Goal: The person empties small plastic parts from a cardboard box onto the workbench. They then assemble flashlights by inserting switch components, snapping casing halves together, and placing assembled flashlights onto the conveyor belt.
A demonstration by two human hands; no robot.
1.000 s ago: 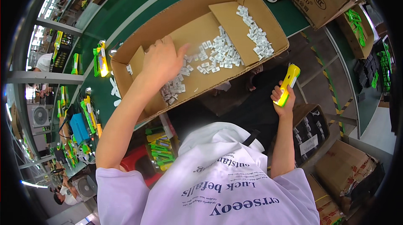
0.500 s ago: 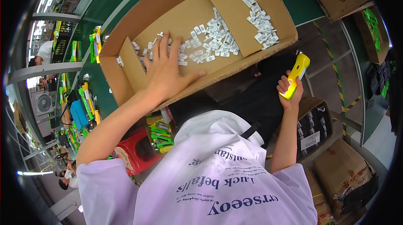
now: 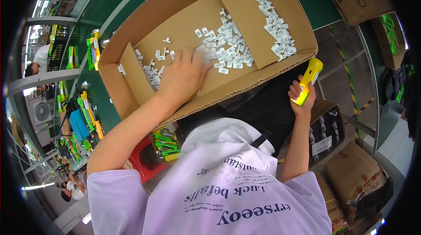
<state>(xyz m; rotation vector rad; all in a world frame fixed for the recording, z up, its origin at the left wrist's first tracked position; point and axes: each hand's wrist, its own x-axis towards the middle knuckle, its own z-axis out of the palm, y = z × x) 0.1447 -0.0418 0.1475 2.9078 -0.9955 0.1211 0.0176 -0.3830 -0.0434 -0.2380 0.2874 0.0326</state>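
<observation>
My left hand (image 3: 185, 72) reaches into a big open cardboard box (image 3: 193, 109), its fingers drawn together and bent down over small white plastic pieces (image 3: 230, 42). The fingertips are hidden, so whatever they grip cannot be made out. More pieces lie in a heap to the right of that hand, some at its left, and others on a cardboard flap (image 3: 245, 16). Off to the right, outside the box, my right hand (image 3: 301, 97) is wrapped round a yellow flashlight (image 3: 309, 79). Its lower end shines near the palm.
Left on the green bench (image 3: 107, 77) stand green and yellow flashlights (image 3: 90, 110) and a blue box (image 3: 79, 124). A red stool (image 3: 147, 160) and a carton of flashlights (image 3: 165, 143) are below the cardboard box. Cartons (image 3: 357, 169) sit at the lower right.
My left hand has gone from spread fingers to bent ones and moved right toward the heap. Some white pieces have shifted. My right hand keeps hold of the flashlight, nearly still.
</observation>
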